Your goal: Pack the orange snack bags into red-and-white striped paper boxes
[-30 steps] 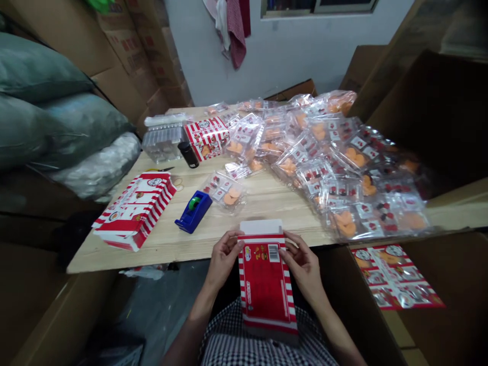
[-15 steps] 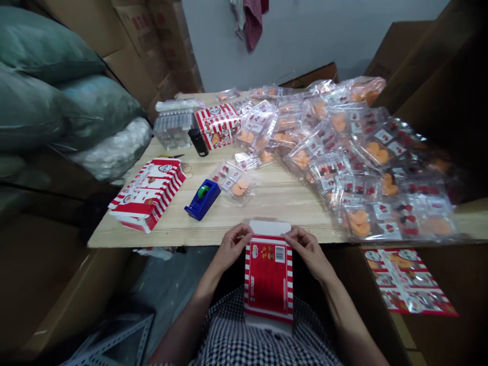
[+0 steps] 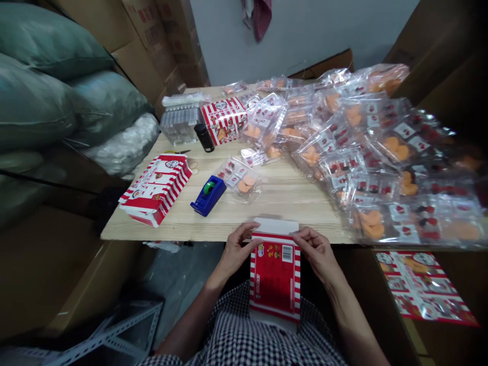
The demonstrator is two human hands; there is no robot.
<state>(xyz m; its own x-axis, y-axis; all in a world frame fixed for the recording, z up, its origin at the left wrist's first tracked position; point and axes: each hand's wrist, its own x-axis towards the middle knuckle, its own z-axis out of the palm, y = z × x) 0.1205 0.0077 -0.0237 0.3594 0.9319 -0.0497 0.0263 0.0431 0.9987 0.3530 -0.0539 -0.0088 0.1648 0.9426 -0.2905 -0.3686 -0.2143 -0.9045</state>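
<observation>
Pinches one red carton (image 3: 275, 277) near its top with left hand (image 3: 238, 248) and right hand (image 3: 317, 250), at the near edge of a wooden table (image 3: 297, 185). Faces one blue tape dispenser (image 3: 208, 199), one clear packet (image 3: 241, 180) just beside it, one black bottle (image 3: 205, 138), two striped boxes (image 3: 152, 190) and, crowding the table's right side, a packet heap (image 3: 375, 170) too overlapped to count
</observation>
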